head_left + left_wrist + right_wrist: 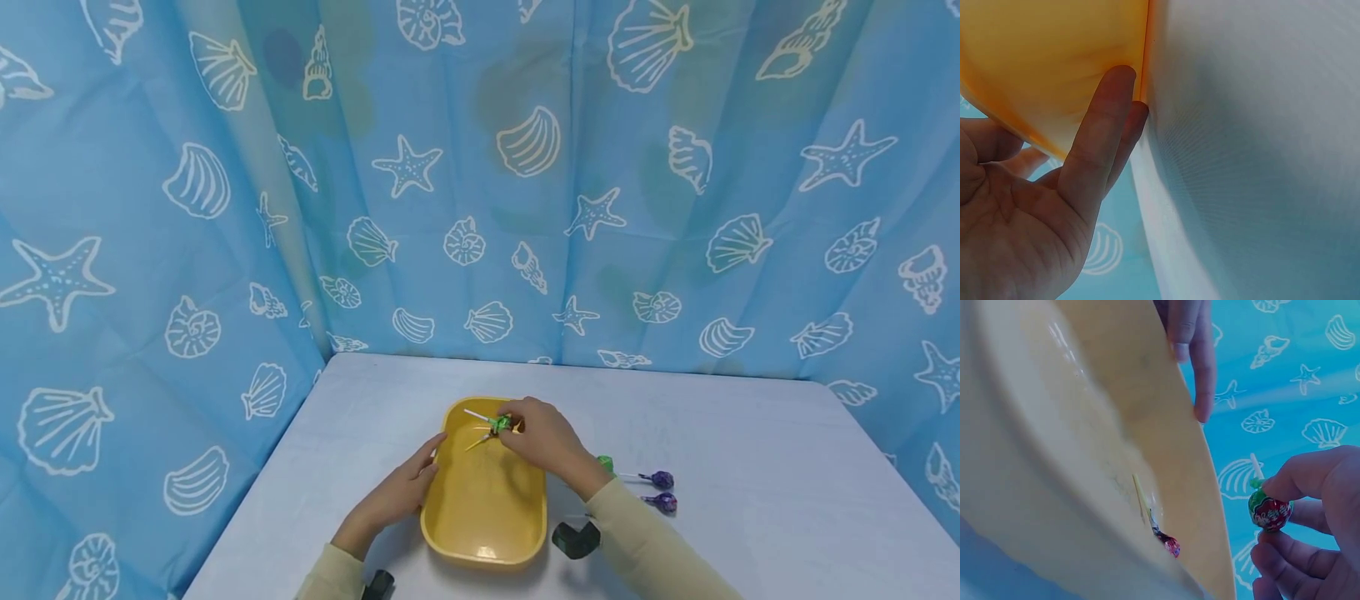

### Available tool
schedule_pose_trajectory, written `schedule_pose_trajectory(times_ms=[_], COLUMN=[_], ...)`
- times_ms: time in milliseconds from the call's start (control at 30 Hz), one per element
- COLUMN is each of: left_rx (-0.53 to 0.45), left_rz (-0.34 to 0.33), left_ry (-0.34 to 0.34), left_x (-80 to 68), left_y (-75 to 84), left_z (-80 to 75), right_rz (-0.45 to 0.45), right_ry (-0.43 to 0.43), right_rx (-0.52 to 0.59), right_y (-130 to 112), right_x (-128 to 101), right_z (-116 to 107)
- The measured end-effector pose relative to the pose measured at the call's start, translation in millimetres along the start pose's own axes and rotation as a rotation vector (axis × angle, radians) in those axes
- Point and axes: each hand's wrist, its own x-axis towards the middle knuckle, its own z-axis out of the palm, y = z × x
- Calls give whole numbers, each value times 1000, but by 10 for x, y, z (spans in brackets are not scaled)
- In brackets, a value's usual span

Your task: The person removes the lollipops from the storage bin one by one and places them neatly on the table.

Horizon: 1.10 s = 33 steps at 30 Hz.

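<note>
In the head view my right hand is over the far end of a yellow plastic basin. Between thumb and fingers it pinches a green-and-red wrapped lollipop, whose white stick points up in the right wrist view. Inside the basin lies another lollipop with a dark and red wrapper and a yellowish stick. My left hand rests against the basin's left side. Its fingers stretch along the outer wall in the left wrist view.
Two purple-wrapped lollipops lie on the white table to the right of the basin. A green one is partly hidden behind my right forearm. Blue seashell-print curtains stand behind the table and along its left.
</note>
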Motion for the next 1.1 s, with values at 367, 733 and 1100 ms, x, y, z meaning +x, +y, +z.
schedule_pose_trajectory(times_ms=[367,733,1100], left_rx=[-19,-20,-35], left_rz=[5,8,19], left_ry=[-8,-1,-1], left_x=[-15,-37,-47], left_y=[15,38,52], left_z=[5,10,10], right_rz=[41,27,38], right_ry=[78,115,106], right_rx=[114,326,426], right_y=[131,288,386], right_x=[-168,-337,-513], right_z=[-56,-105,-181])
